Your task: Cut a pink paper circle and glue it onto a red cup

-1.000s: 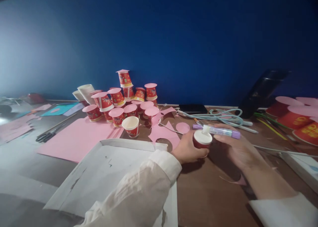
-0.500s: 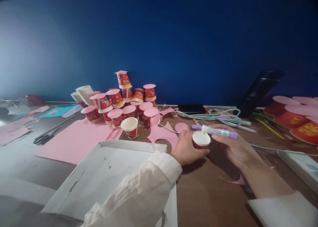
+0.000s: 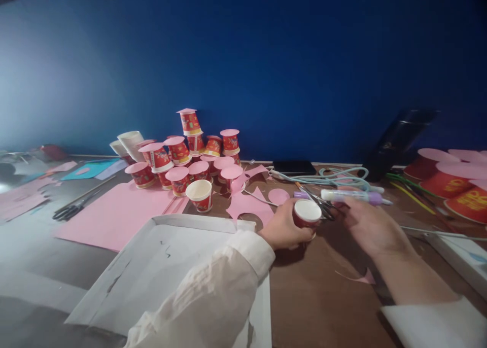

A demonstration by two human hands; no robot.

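Observation:
My left hand (image 3: 285,228) is wrapped round a red paper cup (image 3: 306,213), whose white face is turned up. Just right of it, my right hand (image 3: 371,223) grips a clear and purple glue pen (image 3: 350,196), its white tip pointing left. Scissors (image 3: 323,206) lie behind the cup, beside a purple cap (image 3: 302,195). A pink paper disc (image 3: 278,196) and a cut pink sheet (image 3: 251,206) lie to the left. Another cup (image 3: 200,195) stands upright with its open rim up.
Red cups topped with pink discs (image 3: 177,150) are stacked at the back left. A pink sheet (image 3: 117,216) and a white tray (image 3: 167,267) lie at left. Behind my right hand are a coiled cable (image 3: 327,178) and a black bottle (image 3: 395,142); larger red cups (image 3: 452,178) stand far right.
My right hand has moved right with the glue pen, away from the cup. The scissors behind it now show. My left hand has shifted slightly left with the cup.

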